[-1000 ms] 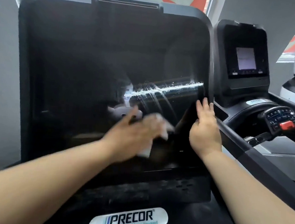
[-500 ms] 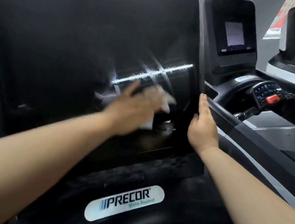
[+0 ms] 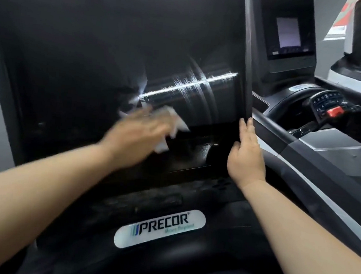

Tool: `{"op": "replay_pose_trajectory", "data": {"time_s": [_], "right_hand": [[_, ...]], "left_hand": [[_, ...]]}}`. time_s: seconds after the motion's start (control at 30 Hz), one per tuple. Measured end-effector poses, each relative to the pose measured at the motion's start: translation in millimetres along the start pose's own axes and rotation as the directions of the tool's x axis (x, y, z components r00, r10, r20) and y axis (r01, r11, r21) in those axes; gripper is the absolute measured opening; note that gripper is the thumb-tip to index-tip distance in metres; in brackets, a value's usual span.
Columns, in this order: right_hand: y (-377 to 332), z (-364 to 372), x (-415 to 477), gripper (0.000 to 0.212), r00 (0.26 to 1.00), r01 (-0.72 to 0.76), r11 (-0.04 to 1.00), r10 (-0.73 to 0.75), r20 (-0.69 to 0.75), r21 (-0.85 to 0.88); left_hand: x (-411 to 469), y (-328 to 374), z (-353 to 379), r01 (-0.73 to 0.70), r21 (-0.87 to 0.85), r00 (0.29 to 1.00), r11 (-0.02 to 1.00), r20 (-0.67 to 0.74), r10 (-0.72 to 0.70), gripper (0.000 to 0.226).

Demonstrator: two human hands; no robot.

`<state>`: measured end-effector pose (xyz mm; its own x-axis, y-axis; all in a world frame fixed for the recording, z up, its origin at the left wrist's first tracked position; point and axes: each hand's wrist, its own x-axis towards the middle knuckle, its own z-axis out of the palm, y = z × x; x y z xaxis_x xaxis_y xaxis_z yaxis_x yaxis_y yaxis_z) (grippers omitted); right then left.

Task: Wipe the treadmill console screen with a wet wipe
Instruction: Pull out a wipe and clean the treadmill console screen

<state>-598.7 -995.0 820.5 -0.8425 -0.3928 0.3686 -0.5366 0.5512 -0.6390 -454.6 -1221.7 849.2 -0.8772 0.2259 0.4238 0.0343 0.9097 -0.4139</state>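
**Streak and slip risk during wiping**

Position: wet wipe on console screen, lower centre, under left hand. Blur hides whether its fingers clamp or merely press it. Right hand braces the frame edge, fingers released. A loosely held wipe may bunch and leave streaks.

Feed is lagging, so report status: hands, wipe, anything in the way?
Left hand on wet wipe at console screen, blurred, grip unclear. Right hand open, bracing screen's right edge. Wet streaks mid-screen. Nothing blocking.
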Motion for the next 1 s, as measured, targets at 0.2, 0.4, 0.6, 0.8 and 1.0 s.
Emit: {"op": "replay_pose_trajectory", "data": {"time_s": [0.2, 0.4, 0.6, 0.8, 1.0], "right_hand": [[-30.5, 10.3, -9.0, 0.052, 0.969, 0.191, 0.981, -0.193, -0.155, -0.027], [-98.3, 5.3, -14.2, 0.047, 0.957, 0.067, 0.863, -0.197, 0.213, 0.501], [-133.7, -13.0, -12.1, 0.035, 0.753, -0.475, 0.425, -0.256, 0.606, 0.771], [-131.4, 5.0, 14.7, 0.021, 0.999, -0.034, 0.816, 0.025, 0.024, 0.577], [-103.1, 68.3, -30.8, 0.017, 0.827, 0.562, 0.826, -0.561, -0.044, 0.026]], "left_hand": [[0.9, -19.2, -30.9, 0.351, -0.271, 0.902, 0.896, -0.160, -0.402, 0.020], [8.3, -7.7, -68.7, 0.428, -0.896, 0.665, 0.119, 0.224, -0.712, 0.014], [6.4, -0.5, -101.2, 0.360, -0.921, 0.665, -0.150, 0.366, -0.651, 0.018], [-18.3, -16.4, -92.7, 0.434, -0.901, 0.581, 0.011, 0.270, -0.768, 0.022], [-81.8, -30.8, -55.5, 0.681, -0.255, 0.709, 0.687, -0.008, -0.705, 0.038]]}}
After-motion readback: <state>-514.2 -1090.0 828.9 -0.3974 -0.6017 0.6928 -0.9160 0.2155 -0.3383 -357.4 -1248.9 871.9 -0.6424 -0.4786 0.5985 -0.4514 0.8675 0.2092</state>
